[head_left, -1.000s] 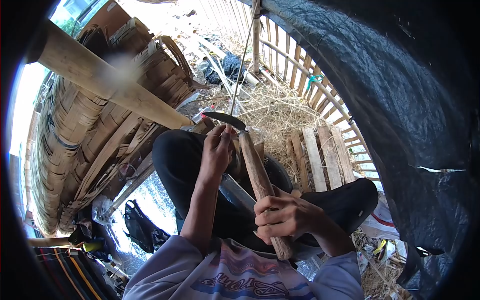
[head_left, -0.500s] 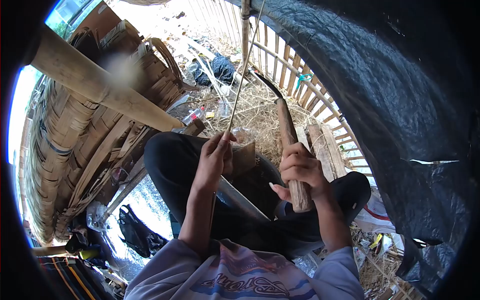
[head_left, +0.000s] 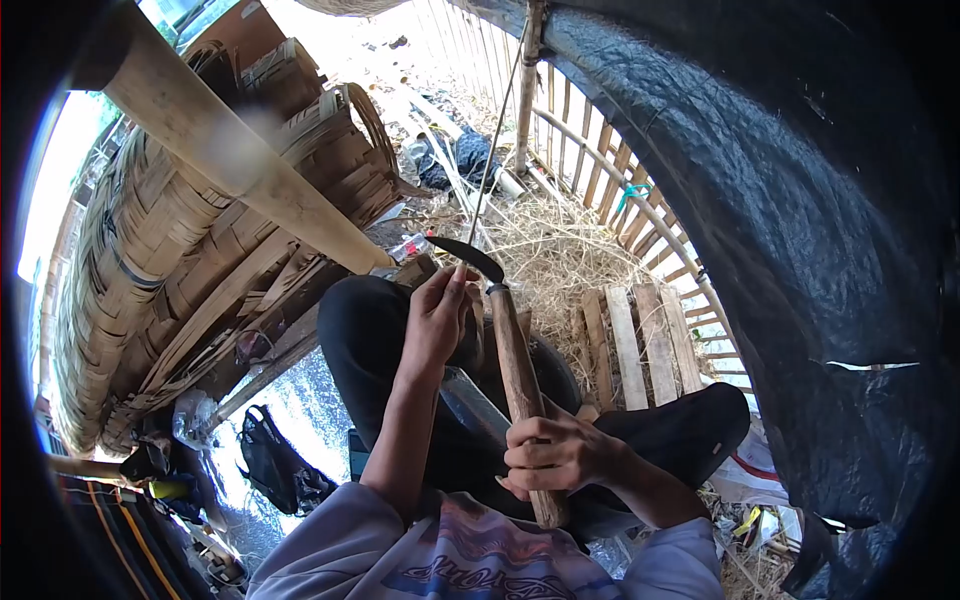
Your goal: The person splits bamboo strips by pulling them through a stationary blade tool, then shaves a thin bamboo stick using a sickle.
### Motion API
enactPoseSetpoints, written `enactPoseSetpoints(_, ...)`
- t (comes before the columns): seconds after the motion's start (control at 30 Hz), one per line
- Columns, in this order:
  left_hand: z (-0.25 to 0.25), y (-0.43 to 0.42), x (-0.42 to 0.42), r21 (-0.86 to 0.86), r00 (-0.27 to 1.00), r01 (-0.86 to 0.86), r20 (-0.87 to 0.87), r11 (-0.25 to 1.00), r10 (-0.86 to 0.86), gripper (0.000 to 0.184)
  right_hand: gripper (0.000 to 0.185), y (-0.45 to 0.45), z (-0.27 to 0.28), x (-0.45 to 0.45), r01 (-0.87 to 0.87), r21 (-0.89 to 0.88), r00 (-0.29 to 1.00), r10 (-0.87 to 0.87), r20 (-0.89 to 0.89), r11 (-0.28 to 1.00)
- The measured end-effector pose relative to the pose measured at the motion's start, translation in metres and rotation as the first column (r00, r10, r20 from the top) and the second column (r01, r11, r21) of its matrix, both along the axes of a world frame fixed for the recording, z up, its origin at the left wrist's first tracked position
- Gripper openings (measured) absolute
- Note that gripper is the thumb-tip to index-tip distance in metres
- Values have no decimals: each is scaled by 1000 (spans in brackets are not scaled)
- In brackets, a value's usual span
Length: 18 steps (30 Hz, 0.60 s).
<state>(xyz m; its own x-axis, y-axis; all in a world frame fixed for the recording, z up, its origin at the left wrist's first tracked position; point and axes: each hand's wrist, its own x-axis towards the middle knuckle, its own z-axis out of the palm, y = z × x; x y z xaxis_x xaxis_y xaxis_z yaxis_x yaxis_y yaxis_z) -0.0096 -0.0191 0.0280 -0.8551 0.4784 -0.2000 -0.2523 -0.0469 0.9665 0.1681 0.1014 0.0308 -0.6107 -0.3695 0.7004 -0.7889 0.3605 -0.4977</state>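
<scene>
My left hand (head_left: pixel 438 315) is closed in a pinch around a long thin bamboo strip (head_left: pixel 494 150), which slants up and away from my fingertips. My right hand (head_left: pixel 556 452) wraps around the lower part of a sickle's wooden handle (head_left: pixel 516 360). The sickle's dark curved blade (head_left: pixel 468 254) points left, crossing the strip just above my left fingertips; whether it touches the strip I cannot tell. Under my hands, between my bent legs, lies a long board-like piece (head_left: pixel 474 402), partly hidden by the handle and my hands.
Large rolls of woven bamboo matting (head_left: pixel 150 240) stand at my left, with a thick bamboo pole (head_left: pixel 240 160) slanting over them. Straw (head_left: pixel 560 245) and wooden slats (head_left: pixel 655 335) lie ahead. A bamboo fence (head_left: pixel 620 165) and a dark tarp (head_left: pixel 800 230) close off the right. A black bag (head_left: pixel 275 465) lies lower left.
My right hand has come down and left, bringing the sickle blade from beyond the strip back to just above my left fingertips. My left hand keeps its pinch. The view has shifted slightly.
</scene>
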Motion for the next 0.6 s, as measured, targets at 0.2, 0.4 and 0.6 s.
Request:
enactPoseSetpoints(0.2, -4, 1, 3, -2, 998, -65, -22, 998, 64, 24, 20, 1, 0, 1, -29, -14, 999, 30, 22, 999)
enactPoseSetpoints(0.4, -6, 8, 9, -73, 996, -32, -80, 997, 26, 25, 21, 12, 2, 2, 81, -35, 996, -79, 51, 996)
enactPoseSetpoints(0.6, -14, 5, 5, -105, 994, -80, -80, 991, 72, 23, 23, 11, 4, 1, -35, -71, 998, 39, 48, 997)
